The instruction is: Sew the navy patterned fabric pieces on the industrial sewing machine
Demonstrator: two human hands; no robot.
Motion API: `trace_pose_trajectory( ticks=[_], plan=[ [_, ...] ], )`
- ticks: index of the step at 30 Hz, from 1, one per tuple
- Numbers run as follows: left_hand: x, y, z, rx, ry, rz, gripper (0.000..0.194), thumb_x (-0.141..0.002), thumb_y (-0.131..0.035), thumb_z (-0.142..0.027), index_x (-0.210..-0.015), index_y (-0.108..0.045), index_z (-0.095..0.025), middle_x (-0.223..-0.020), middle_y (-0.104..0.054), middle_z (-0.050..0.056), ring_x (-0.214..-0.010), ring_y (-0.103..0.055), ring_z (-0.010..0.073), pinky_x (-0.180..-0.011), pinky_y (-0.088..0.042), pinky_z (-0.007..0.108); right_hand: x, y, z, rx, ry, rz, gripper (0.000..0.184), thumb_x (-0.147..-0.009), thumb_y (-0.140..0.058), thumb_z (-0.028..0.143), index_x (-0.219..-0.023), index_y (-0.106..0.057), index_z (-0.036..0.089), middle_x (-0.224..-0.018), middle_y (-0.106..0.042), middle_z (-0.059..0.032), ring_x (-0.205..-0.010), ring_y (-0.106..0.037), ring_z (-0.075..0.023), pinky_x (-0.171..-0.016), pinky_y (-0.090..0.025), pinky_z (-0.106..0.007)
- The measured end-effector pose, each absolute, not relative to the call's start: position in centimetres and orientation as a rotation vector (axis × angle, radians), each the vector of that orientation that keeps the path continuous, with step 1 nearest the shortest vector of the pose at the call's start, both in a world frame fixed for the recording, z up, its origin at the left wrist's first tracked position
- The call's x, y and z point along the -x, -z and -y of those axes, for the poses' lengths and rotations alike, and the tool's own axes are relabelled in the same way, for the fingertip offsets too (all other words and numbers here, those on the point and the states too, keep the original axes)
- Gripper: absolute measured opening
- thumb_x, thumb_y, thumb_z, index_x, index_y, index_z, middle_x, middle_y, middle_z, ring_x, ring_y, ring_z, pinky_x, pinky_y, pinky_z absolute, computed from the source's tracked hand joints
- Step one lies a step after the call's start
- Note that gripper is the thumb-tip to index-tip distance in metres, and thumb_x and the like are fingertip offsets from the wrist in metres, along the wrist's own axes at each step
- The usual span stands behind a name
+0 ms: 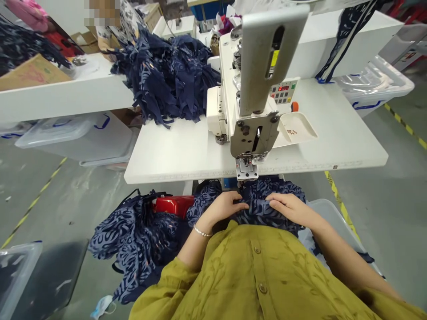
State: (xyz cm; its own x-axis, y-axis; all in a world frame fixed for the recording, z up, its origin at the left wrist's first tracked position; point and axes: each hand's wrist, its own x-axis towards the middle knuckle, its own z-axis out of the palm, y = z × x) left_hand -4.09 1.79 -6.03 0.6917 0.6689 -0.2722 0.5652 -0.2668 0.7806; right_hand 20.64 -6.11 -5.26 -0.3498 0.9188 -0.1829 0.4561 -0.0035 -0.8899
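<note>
Patterned navy fabric (258,206) lies bunched over my lap, just below the front edge of the sewing machine table. My left hand (230,203) pinches its left part between thumb and fingers. On the other side, my right hand (289,207) grips the same fabric, thumb and fingers close together. Directly above the hands is the sewing machine (255,133), its metal clamp plate (247,171) overhanging the table edge with no cloth visible under it. The fingertips are partly sunk in folds, so the exact edge being held is hidden.
Navy strips (173,75) are heaped on the table (173,155) at the left. A small tray (305,126) with tiny parts sits right of the machine. More patterned fabric (133,240) hangs over a red stool (173,205). Plastic bins (80,135) stand beside the table. A person's arm (103,42) shows behind.
</note>
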Motion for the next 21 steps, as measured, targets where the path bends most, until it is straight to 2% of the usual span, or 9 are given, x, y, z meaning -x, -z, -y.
trace_pose_trajectory(
  ticks=[2, 4, 6, 9, 11, 14, 17, 21],
  plan=[
    [4.0, 4.3, -1.6, -2.027, -0.315, -0.882, 0.028, -0.086, -0.061, -0.042, -0.08, -0.067, -0.016, -0.093, -0.063, 0.005, -0.089, -0.06, 0.0162, -0.085, -0.048, 0.026, -20.0, 5.9, 6.2, 1.361, -1.453, 1.799, 0.044, -0.096, -0.035, 0.051, -0.089, -0.067, 0.022, -0.083, -0.069, -0.0018, -0.079, -0.062, -0.0203, -0.076, -0.048, -0.029],
    [3.5, 3.2, -1.1, -2.102, -0.395, -0.81, 0.019, -0.092, -0.054, -0.032, -0.094, -0.067, -0.018, -0.109, -0.062, 0.007, -0.102, -0.06, 0.016, -0.096, -0.046, 0.027, -18.7, 6.6, 6.2, 1.23, -1.556, 1.744, 0.041, -0.094, -0.039, 0.052, -0.091, -0.067, 0.022, -0.085, -0.069, -0.002, -0.083, -0.061, -0.0219, -0.082, -0.05, -0.033],
    [2.8, 2.7, -0.3, -2.218, -0.37, -0.839, 0.025, -0.096, -0.044, -0.026, -0.113, -0.061, -0.018, -0.119, -0.059, 0.009, -0.11, -0.058, 0.0168, -0.099, -0.047, 0.03, -17.2, 7.1, 6.1, 1.213, -1.529, 1.619, 0.036, -0.091, -0.046, 0.051, -0.1, -0.065, 0.022, -0.091, -0.068, -0.0032, -0.09, -0.06, -0.0235, -0.087, -0.049, -0.036],
    [2.0, 2.7, 0.6, -2.39, -0.297, -1.006, 0.04, -0.097, -0.038, -0.022, -0.136, -0.039, -0.015, -0.13, -0.053, 0.015, -0.117, -0.057, 0.0209, -0.096, -0.051, 0.036, -15.5, 7.1, 5.5, 1.371, -1.356, 1.396, 0.032, -0.088, -0.051, 0.046, -0.108, -0.06, 0.022, -0.099, -0.066, -0.005, -0.097, -0.059, -0.0242, -0.091, -0.047, -0.038],
    [1.8, 2.8, 1.0, -2.409, -0.265, -1.121, 0.038, -0.096, -0.039, -0.024, -0.133, -0.039, -0.015, -0.126, -0.053, 0.015, -0.109, -0.061, 0.021, -0.088, -0.054, 0.035, -15.1, 6.8, 5.0, 1.418, -1.295, 1.322, 0.03, -0.088, -0.05, 0.041, -0.111, -0.057, 0.022, -0.102, -0.065, -0.0046, -0.097, -0.059, -0.0224, -0.091, -0.046, -0.036],
    [1.9, 2.6, 1.3, -2.347, -0.251, -1.23, 0.018, -0.094, -0.046, -0.026, -0.11, -0.051, -0.017, -0.111, -0.054, 0.009, -0.086, -0.064, 0.0172, -0.076, -0.055, 0.032, -15.1, 6.5, 4.6, 1.354, -1.327, 1.303, 0.025, -0.088, -0.049, 0.037, -0.107, -0.058, 0.023, -0.102, -0.064, -0.0023, -0.096, -0.059, -0.0195, -0.09, -0.045, -0.033],
    [1.8, 2.2, 1.4, -2.235, -0.309, -1.249, 0.011, -0.092, -0.051, -0.028, -0.098, -0.054, -0.018, -0.098, -0.056, 0.004, -0.079, -0.06, 0.0159, -0.073, -0.051, 0.03, -14.9, 6.8, 4.3, 1.322, -1.366, 1.052, 0.021, -0.085, -0.053, 0.042, -0.086, -0.06, 0.022, -0.085, -0.064, 0.0003, -0.083, -0.059, -0.0182, -0.08, -0.047, -0.029],
    [1.5, 1.6, 1.4, -2.02, -0.194, -1.012, 0.021, -0.093, -0.047, -0.035, -0.089, -0.06, -0.019, -0.076, -0.06, -0.002, -0.071, -0.057, 0.0139, -0.07, -0.046, 0.025, -14.5, 7.5, 3.7, 1.256, -1.558, 0.341, 0.029, -0.081, -0.051, 0.048, -0.068, -0.054, 0.022, -0.061, -0.058, 0.0013, -0.06, -0.057, -0.0163, -0.063, -0.049, -0.027]
  ],
)
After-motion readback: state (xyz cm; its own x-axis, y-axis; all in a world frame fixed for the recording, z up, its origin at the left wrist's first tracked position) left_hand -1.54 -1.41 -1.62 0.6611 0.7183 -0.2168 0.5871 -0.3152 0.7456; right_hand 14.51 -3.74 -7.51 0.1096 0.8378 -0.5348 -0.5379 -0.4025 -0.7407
